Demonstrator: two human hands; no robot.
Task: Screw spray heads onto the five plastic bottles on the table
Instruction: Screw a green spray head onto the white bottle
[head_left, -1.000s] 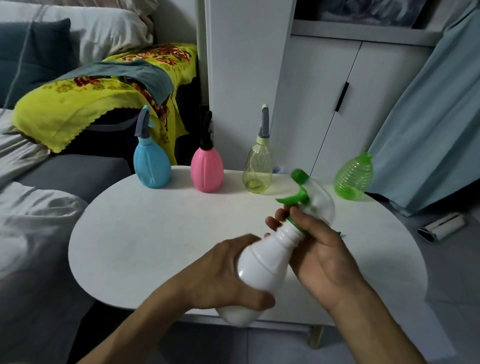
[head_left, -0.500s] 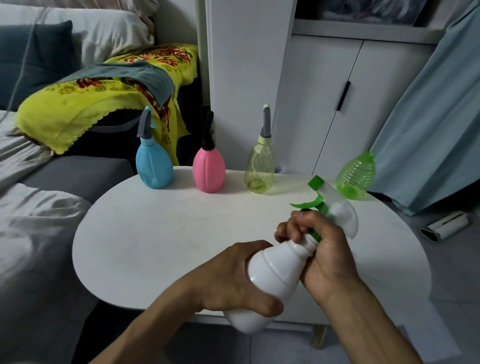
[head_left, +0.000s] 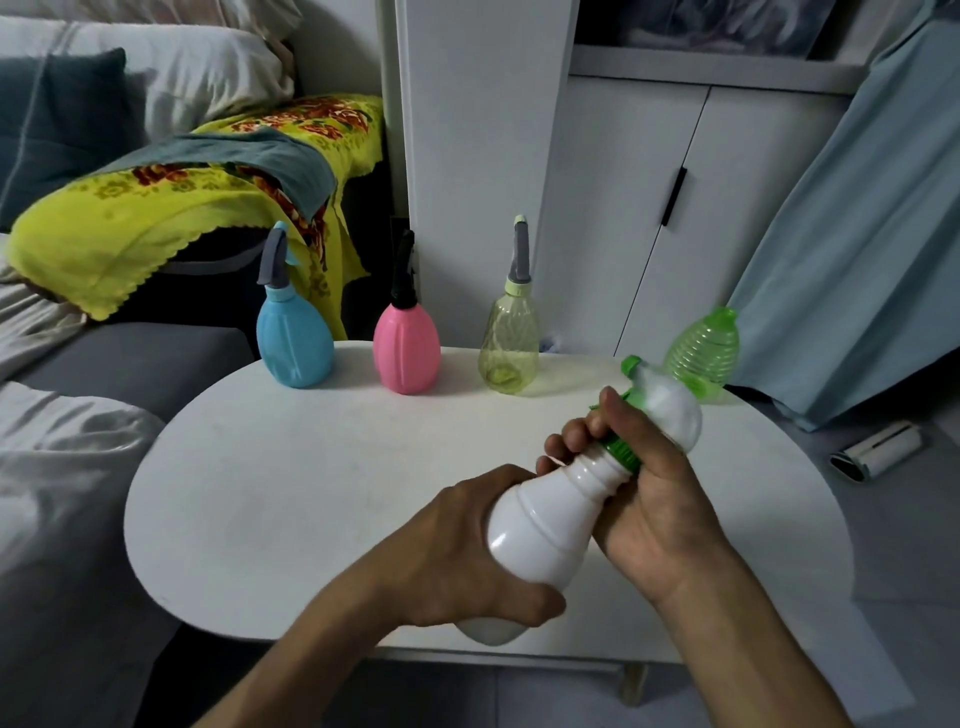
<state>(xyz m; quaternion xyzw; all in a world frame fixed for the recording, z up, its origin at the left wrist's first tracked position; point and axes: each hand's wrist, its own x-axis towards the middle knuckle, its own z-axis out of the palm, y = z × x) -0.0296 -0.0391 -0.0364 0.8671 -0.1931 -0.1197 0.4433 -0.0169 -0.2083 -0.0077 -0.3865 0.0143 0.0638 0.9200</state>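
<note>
Over the near edge of the white round table (head_left: 291, 499) I hold a white bottle (head_left: 545, 525), tilted up to the right. My left hand (head_left: 467, 561) wraps its lower body. My right hand (head_left: 644, 499) grips the green collar of the green-and-clear spray head (head_left: 660, 410) sitting on the bottle's neck. At the back of the table stand a blue bottle (head_left: 293, 345), a pink bottle (head_left: 406, 348) and a yellowish clear bottle (head_left: 509, 348), each with a spray head on. A green ribbed bottle (head_left: 704, 353) at the back right has no head.
A grey sofa with a yellow patterned cloth (head_left: 171, 208) lies left of the table. White cabinet doors (head_left: 649, 208) and a blue curtain (head_left: 852, 249) stand behind. A lint roller (head_left: 878, 449) lies on the floor at right.
My right hand has turned around the collar, and the spray head's nozzle has swung to the right and farther away. The bottle stays in my left hand.
</note>
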